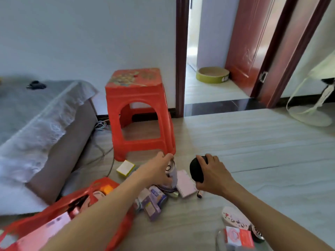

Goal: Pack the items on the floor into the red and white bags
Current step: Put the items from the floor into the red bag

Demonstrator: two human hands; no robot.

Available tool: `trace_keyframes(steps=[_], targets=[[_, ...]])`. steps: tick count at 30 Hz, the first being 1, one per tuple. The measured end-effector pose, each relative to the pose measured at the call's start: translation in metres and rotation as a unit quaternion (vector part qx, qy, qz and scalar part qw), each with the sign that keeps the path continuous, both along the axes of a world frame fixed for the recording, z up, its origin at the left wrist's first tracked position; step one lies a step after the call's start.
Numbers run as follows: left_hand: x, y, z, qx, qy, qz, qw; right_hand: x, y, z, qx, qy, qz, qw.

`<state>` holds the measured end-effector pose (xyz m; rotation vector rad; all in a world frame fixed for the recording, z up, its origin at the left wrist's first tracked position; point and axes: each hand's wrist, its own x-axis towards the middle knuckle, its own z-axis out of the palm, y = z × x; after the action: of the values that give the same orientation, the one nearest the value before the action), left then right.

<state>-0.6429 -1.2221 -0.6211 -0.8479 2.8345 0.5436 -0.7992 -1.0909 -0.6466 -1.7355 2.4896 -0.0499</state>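
Observation:
My left hand (159, 168) grips a pale lilac can-shaped container (172, 173) by its top, above the pile on the floor. My right hand (213, 173) holds a black rounded pouch (196, 169) just to the right of it. Below them lie a pink notebook (185, 183), purple and blue packets (153, 201) and a small dark tube (200, 194). A yellow and white box (125, 168) sits further left. The red bag (90, 200) lies open at lower left with several items inside. No white bag is visible.
A red plastic stool (141, 111) stands right behind the pile. A covered sofa (36, 133) fills the left, with cables beside it. A patterned oval case (233, 217) and a red and white box (239, 237) lie at lower right. A fan base (308, 116) stands far right.

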Motion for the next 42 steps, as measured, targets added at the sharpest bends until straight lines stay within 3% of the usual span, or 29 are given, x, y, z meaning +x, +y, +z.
trace_keyframes(steps=[7, 14, 18, 23, 30, 36, 42], targets=[[0.146, -0.014, 0.052, -0.049, 0.035, 0.115, 0.992, 0.119, -0.043, 0.046, -0.036, -0.004, 0.101, 0.994], [0.289, -0.022, 0.025, -0.058, 0.023, 0.247, 0.967, 0.234, -0.092, 0.038, -0.012, -0.036, 0.206, 0.978], [0.333, -0.028, -0.001, -0.103, -0.021, 0.272, 0.957, 0.279, -0.115, 0.028, -0.007, -0.044, 0.272, 0.961], [0.343, -0.043, -0.041, -0.122, -0.053, 0.240, 0.962, 0.309, -0.154, 0.001, 0.025, 0.016, 0.329, 0.944], [0.318, -0.072, -0.100, -0.114, -0.083, 0.235, 0.962, 0.295, -0.184, -0.059, 0.070, 0.098, 0.321, 0.940], [0.293, -0.084, -0.128, -0.156, -0.088, 0.196, 0.964, 0.274, -0.189, -0.080, 0.023, 0.109, 0.335, 0.936], [0.296, -0.064, -0.151, -0.195, -0.118, 0.134, 0.964, 0.257, -0.173, -0.075, 0.026, 0.116, 0.259, 0.959]])
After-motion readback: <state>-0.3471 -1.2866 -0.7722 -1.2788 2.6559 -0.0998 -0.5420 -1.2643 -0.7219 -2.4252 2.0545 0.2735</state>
